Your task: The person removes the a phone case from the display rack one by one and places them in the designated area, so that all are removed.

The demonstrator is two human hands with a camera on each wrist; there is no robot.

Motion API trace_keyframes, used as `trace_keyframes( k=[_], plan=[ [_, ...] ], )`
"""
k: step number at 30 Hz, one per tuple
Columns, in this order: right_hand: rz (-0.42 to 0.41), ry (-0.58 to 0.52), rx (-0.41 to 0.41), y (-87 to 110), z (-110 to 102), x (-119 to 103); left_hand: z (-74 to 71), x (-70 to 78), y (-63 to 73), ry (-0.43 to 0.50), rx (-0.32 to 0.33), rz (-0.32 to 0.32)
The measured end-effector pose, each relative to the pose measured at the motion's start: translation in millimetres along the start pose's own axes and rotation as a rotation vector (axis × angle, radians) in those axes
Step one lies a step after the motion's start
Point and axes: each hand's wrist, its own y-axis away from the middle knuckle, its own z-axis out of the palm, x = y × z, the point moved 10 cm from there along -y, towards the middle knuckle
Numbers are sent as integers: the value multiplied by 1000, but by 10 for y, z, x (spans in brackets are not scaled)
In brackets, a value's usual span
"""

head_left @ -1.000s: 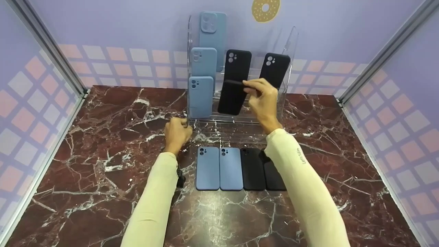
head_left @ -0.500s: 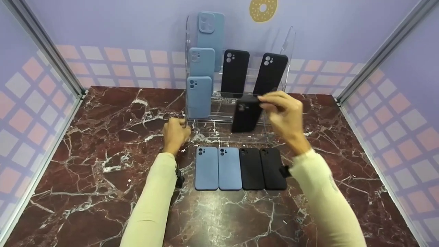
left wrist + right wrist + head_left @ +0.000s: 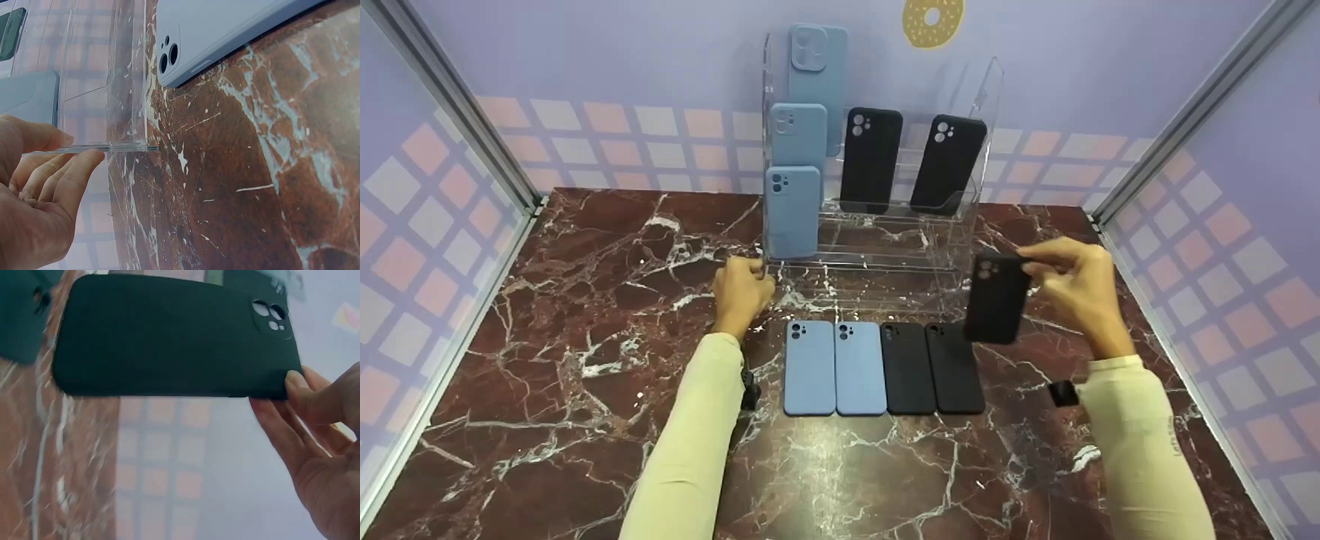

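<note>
My right hand (image 3: 1076, 289) pinches a black phone case (image 3: 997, 300) by its upper corner, above the table right of the row. In the right wrist view, thumb and fingers grip the case (image 3: 169, 337) beside its camera cutouts. My left hand (image 3: 741, 292) pinches the side edge of the clear acrylic stand (image 3: 885, 262), as the left wrist view also shows. Three blue cases, among them the lowest one (image 3: 793, 214), stand in tiers on the stand's left. Two black cases, one in the middle (image 3: 871, 157) and one at right (image 3: 950, 161), lean on an upper tier.
On the marble-patterned table (image 3: 585, 420), two blue cases, one of them at the left end (image 3: 810, 367), and two black cases, one of them at the right end (image 3: 956, 367), lie side by side before the stand. Patterned walls (image 3: 660, 67) enclose the table.
My right hand has carried the black case off the stand's lower middle, to the right and toward me. The left hand has kept its hold on the stand's edge.
</note>
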Motion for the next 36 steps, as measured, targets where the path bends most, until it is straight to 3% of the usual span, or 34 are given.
trace_keyframes(
  k=[5,8,15,23,30,36],
  plan=[
    [157,108,-83,68,-4,427,-6,-6,4,2,4,2],
    [192,159,-126,102,23,614,-4,-9,3,-5,4,2],
    [233,156,-202,196,166,948,5,-14,10,-2,-3,-7],
    [223,177,-231,265,321,1121,-3,-2,17,-11,-3,-12],
    [286,177,-278,328,456,1299,-2,5,19,-27,-6,1],
    [282,210,-283,342,539,1365,0,-4,11,-19,-6,-2]
  ],
)
